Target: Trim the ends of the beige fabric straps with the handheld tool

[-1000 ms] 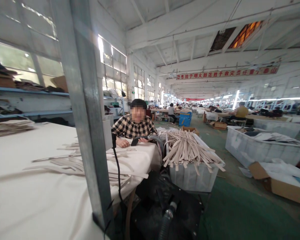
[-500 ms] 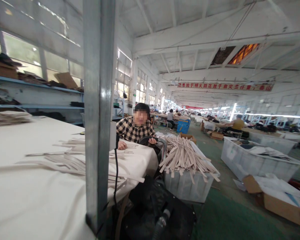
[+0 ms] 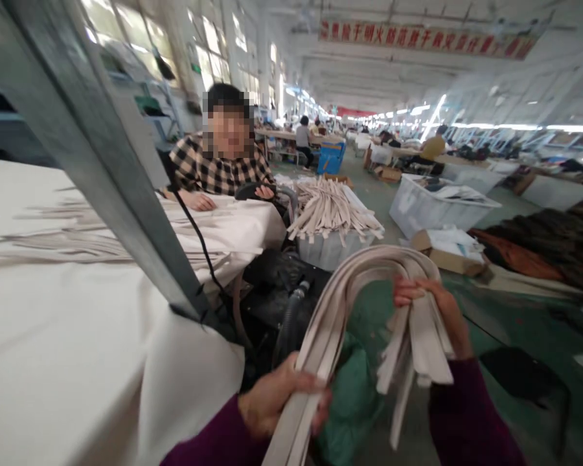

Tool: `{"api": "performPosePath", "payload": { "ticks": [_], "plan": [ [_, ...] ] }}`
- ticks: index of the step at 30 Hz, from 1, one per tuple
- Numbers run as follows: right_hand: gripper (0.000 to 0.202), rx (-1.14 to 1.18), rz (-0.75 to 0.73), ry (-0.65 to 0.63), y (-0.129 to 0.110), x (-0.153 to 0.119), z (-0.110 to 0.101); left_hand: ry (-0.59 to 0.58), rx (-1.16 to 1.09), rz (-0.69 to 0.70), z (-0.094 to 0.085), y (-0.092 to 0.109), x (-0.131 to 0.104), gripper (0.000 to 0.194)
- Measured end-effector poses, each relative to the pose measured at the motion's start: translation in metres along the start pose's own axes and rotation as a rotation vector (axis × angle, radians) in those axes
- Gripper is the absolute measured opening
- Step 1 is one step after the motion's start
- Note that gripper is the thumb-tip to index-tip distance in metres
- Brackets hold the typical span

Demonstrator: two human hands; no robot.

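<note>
A bundle of long beige fabric strips arches between my two hands. Low in the middle, my left hand is closed around one length of the bundle, whose end runs out of the bottom of the picture. My right hand grips the bundle near its other end, with the loose strip tips hanging below the fingers. Behind the arch, a grey bin carries a heap of similar strips. More strips lie on the white cloth-covered table to the left.
A metal post slants across the left side. Behind the table sits a co-worker in a checked shirt. Black equipment with a ribbed hose stands beside the table. A white bin, a cardboard box and dark piled cloth are at right.
My hands have come into view holding the strip bundle. The view has tilted downward, and the post now appears slanted and farther left.
</note>
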State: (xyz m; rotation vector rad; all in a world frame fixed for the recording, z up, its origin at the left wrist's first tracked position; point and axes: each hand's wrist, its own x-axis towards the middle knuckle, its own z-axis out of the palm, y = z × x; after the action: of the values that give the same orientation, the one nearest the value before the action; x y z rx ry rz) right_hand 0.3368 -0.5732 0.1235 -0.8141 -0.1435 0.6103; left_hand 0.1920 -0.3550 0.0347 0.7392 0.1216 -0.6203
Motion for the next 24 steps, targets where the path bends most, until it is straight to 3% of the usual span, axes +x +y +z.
{"api": "performPosePath", "payload": {
  "ticks": [2, 5, 8, 17, 24],
  "plan": [
    [0.004, 0.104, 0.054, 0.062, 0.000, 0.005, -0.006, -0.027, -0.136, -0.059, 0.004, -0.003, 0.009, 0.023],
    [0.012, 0.196, 0.090, 0.104, -0.001, 0.011, -0.011, -0.060, -0.233, -0.084, 0.004, 0.009, 0.024, 0.016],
    [0.012, 0.253, 0.097, 0.130, 0.001, 0.014, -0.018, -0.078, -0.257, -0.106, 0.001, 0.018, 0.033, 0.016],
    [0.012, 0.367, 0.102, 0.192, 0.011, 0.014, -0.043, -0.033, -0.369, -0.195, 0.006, 0.020, 0.047, 0.009],
    [0.015, 0.382, 0.120, 0.188, -0.005, 0.003, -0.048, -0.151, -0.420, -0.199, 0.005, 0.030, 0.064, 0.011]
  ]
}}
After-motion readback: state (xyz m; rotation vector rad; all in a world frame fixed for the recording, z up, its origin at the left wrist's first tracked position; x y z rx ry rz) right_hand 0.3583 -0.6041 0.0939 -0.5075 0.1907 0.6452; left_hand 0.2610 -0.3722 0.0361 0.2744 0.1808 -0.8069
